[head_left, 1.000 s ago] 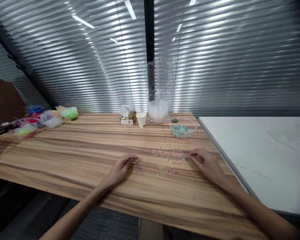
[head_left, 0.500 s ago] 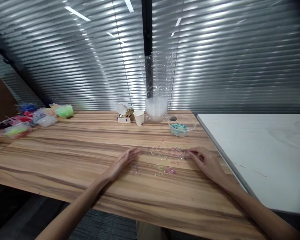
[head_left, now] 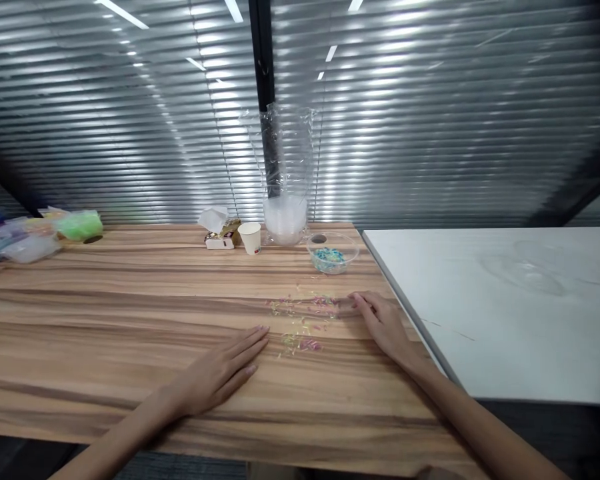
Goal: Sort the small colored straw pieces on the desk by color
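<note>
My left hand point(head_left: 223, 373) lies palm down on the wooden table, fingers stretched out and holding nothing. Its fingertips are just left of a loose scatter of small pink, yellow and green pieces point(head_left: 300, 343), which look like thin paper or plastic bits. On the other side of the scatter, my right hand point(head_left: 383, 327) is closed, with fingertips drawn together low over the tabletop. Whether anything is pinched there is too small to make out. Beyond it stands a clear round plastic bowl point(head_left: 351, 257) with blue-green bits point(head_left: 329, 257) inside.
Along the back edge are a tissue pack point(head_left: 220, 241), a white paper cup point(head_left: 251, 239) and a stack of clear containers point(head_left: 285, 220) in a plastic bag. Colourful bagged items point(head_left: 80, 227) lie far left. A white table point(head_left: 480, 320) adjoins on the right, bearing clear lids point(head_left: 525, 270).
My left hand has come nearer to me and turned from its edge to palm down. My right hand remains closed beside the scattered pieces. The view has swung to the right.
</note>
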Action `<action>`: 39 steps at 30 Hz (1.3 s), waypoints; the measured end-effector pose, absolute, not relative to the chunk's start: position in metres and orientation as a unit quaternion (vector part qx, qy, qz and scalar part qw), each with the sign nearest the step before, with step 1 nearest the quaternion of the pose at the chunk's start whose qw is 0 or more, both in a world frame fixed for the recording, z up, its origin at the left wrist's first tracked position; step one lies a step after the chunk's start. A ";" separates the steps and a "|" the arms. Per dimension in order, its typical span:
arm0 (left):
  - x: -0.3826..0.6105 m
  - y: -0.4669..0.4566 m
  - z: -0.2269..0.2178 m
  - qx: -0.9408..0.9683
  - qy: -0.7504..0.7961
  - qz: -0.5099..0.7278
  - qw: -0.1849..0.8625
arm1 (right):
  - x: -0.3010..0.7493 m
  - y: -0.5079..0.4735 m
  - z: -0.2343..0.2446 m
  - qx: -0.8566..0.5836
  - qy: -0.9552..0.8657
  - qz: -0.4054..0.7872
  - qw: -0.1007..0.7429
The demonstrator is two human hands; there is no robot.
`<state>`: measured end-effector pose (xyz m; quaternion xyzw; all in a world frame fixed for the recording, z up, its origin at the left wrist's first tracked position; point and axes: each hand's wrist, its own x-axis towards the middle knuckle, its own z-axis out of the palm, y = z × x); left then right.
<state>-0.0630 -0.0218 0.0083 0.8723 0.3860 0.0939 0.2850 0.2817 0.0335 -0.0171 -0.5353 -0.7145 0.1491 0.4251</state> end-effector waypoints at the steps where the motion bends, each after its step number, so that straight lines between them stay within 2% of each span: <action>1: -0.063 -0.025 0.010 0.874 0.385 0.086 0.285 | 0.282 0.034 -0.018 -0.535 -0.714 0.149 0.426; 4: -0.062 -0.032 0.016 0.870 0.383 0.093 0.296 | 0.280 0.035 -0.022 -0.524 -0.724 0.132 0.428; 7: -0.056 -0.025 0.021 0.855 0.390 0.153 0.306 | 0.274 0.035 -0.022 -0.494 -0.768 0.091 0.398; 11: -0.029 0.016 0.025 0.824 0.406 0.257 0.299 | 0.267 0.036 -0.020 -0.465 -0.813 0.055 0.346; 15: 0.011 0.067 0.022 0.814 0.388 0.289 0.321 | 0.268 0.044 -0.022 -0.492 -0.790 0.054 0.361; 20: 0.047 0.093 0.008 0.856 0.306 0.225 0.352 | 0.269 0.067 -0.030 -0.530 -0.750 0.080 0.388; 24: 0.055 0.087 -0.002 0.871 0.286 0.194 0.349 | 0.262 0.086 -0.028 -0.546 -0.746 0.094 0.369; 30: 0.049 0.084 -0.002 0.906 0.288 0.134 0.281 | 0.259 0.092 -0.026 -0.484 -0.779 0.142 0.373; 35: 0.039 0.089 0.015 0.922 0.293 0.030 0.252 | 0.262 0.088 -0.029 -0.456 -0.798 0.146 0.366; 37: 0.037 0.095 0.024 0.924 0.297 0.045 0.236 | 0.263 0.088 -0.029 -0.449 -0.805 0.150 0.358; 39: 0.037 0.107 0.030 0.919 0.318 0.111 0.204 | 0.263 0.089 -0.029 -0.447 -0.805 0.160 0.357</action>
